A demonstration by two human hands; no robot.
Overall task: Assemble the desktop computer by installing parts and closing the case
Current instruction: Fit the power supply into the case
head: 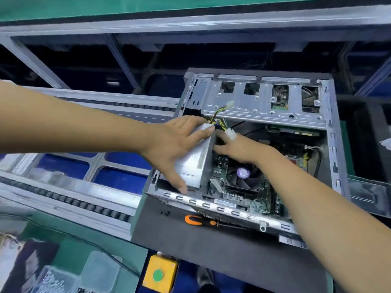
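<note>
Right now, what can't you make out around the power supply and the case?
Head view only:
- Power supply: its left face is under the left hand.
- Right hand: fingertips hidden behind the supply and its cables; grip unclear.
- Screwdriver: shaft hidden by the case rim.
- Motherboard: partly hidden by the right arm, blurred.
</note>
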